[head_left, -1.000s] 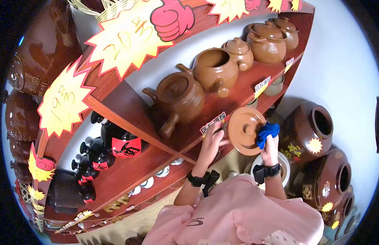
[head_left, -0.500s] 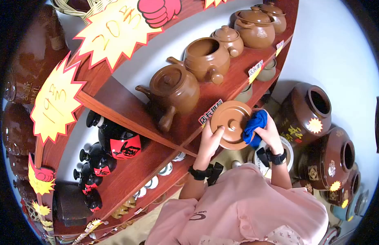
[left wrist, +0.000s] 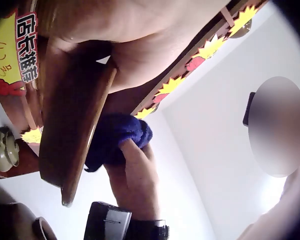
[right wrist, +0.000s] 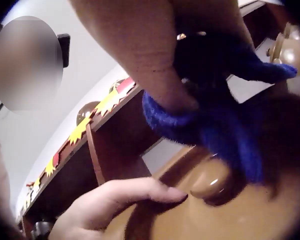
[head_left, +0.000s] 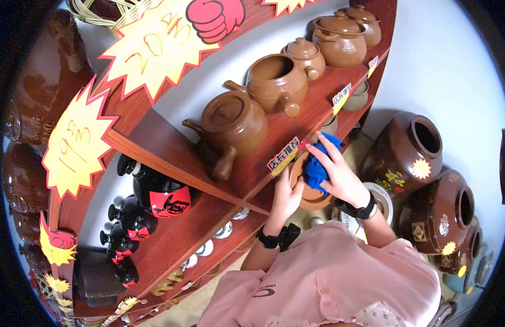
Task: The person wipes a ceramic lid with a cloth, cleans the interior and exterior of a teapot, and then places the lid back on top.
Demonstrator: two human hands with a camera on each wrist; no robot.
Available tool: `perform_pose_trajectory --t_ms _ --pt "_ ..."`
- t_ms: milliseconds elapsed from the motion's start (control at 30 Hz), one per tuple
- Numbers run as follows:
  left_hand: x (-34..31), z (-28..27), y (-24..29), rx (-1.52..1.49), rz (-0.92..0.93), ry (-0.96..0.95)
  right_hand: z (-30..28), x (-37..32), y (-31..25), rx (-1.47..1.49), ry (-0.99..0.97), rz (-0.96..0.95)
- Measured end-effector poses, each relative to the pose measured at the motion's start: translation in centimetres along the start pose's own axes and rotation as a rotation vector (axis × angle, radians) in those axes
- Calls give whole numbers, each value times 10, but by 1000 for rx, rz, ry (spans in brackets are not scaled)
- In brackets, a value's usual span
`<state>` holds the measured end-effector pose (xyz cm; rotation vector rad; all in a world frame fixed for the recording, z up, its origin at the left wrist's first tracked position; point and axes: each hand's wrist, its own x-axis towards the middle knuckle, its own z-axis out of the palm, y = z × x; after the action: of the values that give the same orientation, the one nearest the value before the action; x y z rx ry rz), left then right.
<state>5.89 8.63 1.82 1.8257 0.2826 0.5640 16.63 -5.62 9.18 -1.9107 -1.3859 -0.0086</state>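
Observation:
A round brown pot lid [head_left: 311, 201] with a knob is held in front of the shelf. My left hand [head_left: 286, 199] grips it by the left rim, and in the right wrist view the thumb lies on its top close to the knob [right wrist: 210, 180]. With my right hand [head_left: 345, 182] I hold a bunched blue cloth [head_left: 316, 173] against the lid's upper face. The cloth covers much of the lid in the head view. From the left wrist, the lid appears edge-on, with the cloth [left wrist: 120, 137] beside it.
On the shelf stand a brown pot without a lid [head_left: 285, 90], a lidded side-handled pot [head_left: 239, 125] and several other lidded pots. A price tag [head_left: 284, 155] sits at the shelf edge near my left hand. Large dark jars [head_left: 394, 158] stand on the right, black bottles [head_left: 154, 185] at lower left.
My left hand has come from beside the lid to grip its rim. My right hand has moved with the cloth from the lid's right edge leftward over its top.

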Motion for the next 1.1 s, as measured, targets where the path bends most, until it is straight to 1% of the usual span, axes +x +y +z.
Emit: perform_pose_trajectory --t_ms 33,67,133,167,267,333,400,433,533,567,667,733,800,900,967,1000,1033,1100 --pt "-1 -1 3 13 -12 5 3 0 4 31 -5 -27" --pt "-3 -2 5 24 -23 11 1 0 6 60 -62 -42" --pt "-6 -5 0 -50 -78 9 -4 1 12 117 -174 -72" --pt "-7 -7 -4 -87 -104 7 -2 0 16 154 -170 -99" --pt "-10 -4 -23 -230 -98 19 -8 1 13 140 -160 -73" --pt "-10 -5 -16 -220 -109 14 -19 -1 3 -22 -129 93" --pt "-9 -6 -11 -203 -111 7 -22 -3 7 -119 -45 152" --pt "-8 -8 -9 -190 -107 3 -21 -4 6 -185 14 251" --pt "-8 -7 -15 -208 -121 6 -18 -2 13 -185 168 256" --pt "-8 -7 -18 -222 -130 10 -18 -2 14 -156 145 247" --pt "-8 -6 -23 -217 -113 26 -19 0 13 -8 -25 6" --pt "-9 -10 -18 -190 -103 42 -24 -1 1 43 -197 -4" --pt "-9 -13 -16 -176 -94 44 -23 -1 -9 42 -215 50" --pt "-12 -15 -17 -165 -76 19 -8 -2 -6 -216 -119 -51" --pt "-16 -16 -13 -150 -44 -6 -1 -1 8 29 -141 -59" --pt "-20 -18 -6 -81 -32 -18 0 -1 15 151 -151 -62" --pt "-24 -23 4 -11 -19 -33 -3 -1 21 149 -149 -85" --pt "-30 -32 24 106 3 -83 -10 -6 27 274 -190 -26"
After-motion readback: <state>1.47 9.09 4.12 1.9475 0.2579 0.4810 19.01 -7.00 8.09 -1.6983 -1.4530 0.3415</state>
